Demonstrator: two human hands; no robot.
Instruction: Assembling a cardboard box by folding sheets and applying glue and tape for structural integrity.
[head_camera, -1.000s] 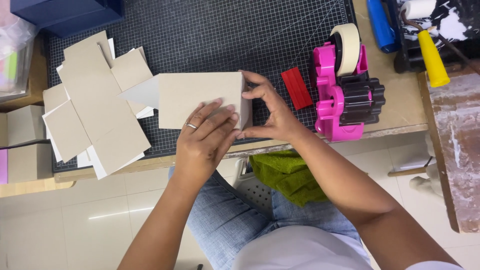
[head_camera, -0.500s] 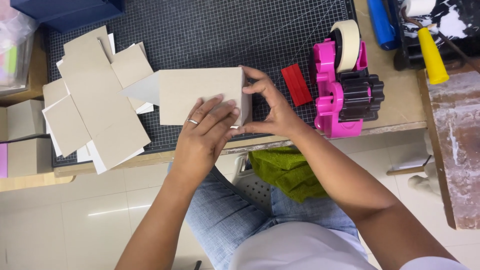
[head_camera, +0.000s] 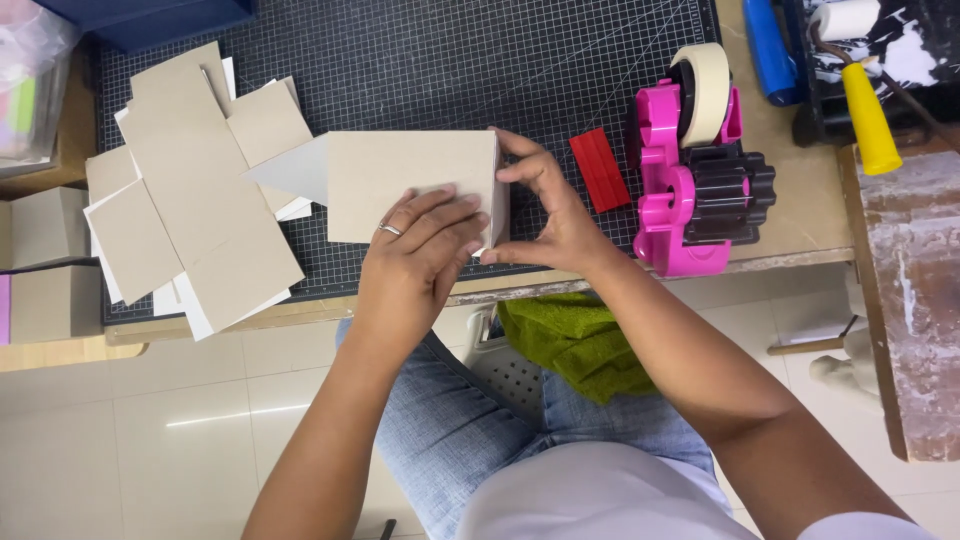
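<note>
Green cloth (head_camera: 575, 345) on lap, below tabletop (head_camera: 790, 225) edge. Left hand (head_camera: 415, 265) lies flat on grey card (head_camera: 410, 185), fingers spread, pressing. Right hand (head_camera: 545, 215) pinches card's right edge, fingers closed on it. Card rests on cutting mat (head_camera: 450, 70). Card stack (head_camera: 190, 190) left; red block (head_camera: 598, 170), pink tape dispenser (head_camera: 690, 180) right.

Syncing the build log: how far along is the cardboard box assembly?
Done: a board panel lies flat on the cutting mat with a side wall stood up at its right edge. In hand: left hand presses the panel, right hand pinches the wall. Left: loose cut boards unassembled; tape dispenser untouched.
</note>
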